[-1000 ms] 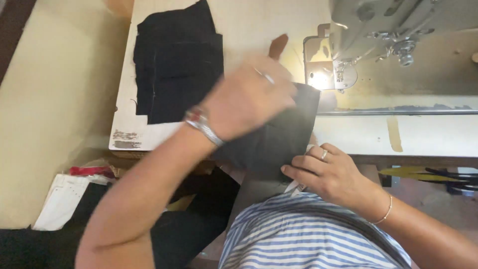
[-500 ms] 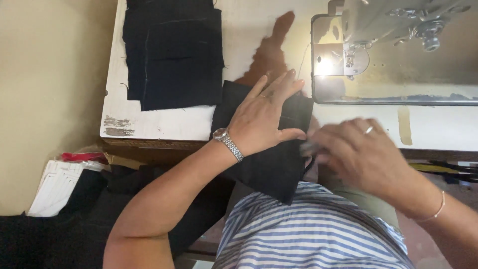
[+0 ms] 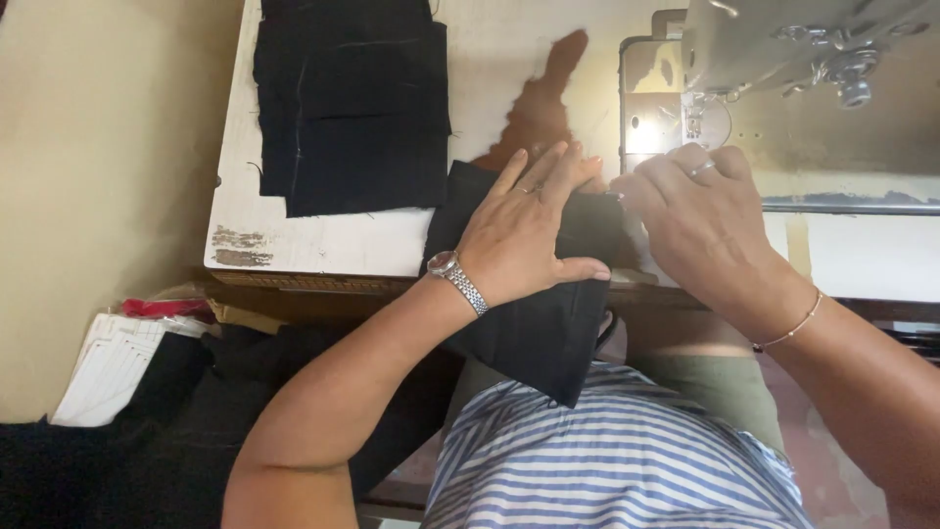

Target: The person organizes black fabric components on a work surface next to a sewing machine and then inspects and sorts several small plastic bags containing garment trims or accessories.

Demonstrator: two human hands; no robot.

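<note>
Fingers of left hand spread flat on black fabric piece, right hand fingers curled pinching its edge near sewing machine needle; overhanging cloth could slip, fingertips risk needle.

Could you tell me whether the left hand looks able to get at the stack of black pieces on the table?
Probably yes. The left hand lies flat on the black cloth, and the stack sits just beyond it on the table with nothing between them.
</note>
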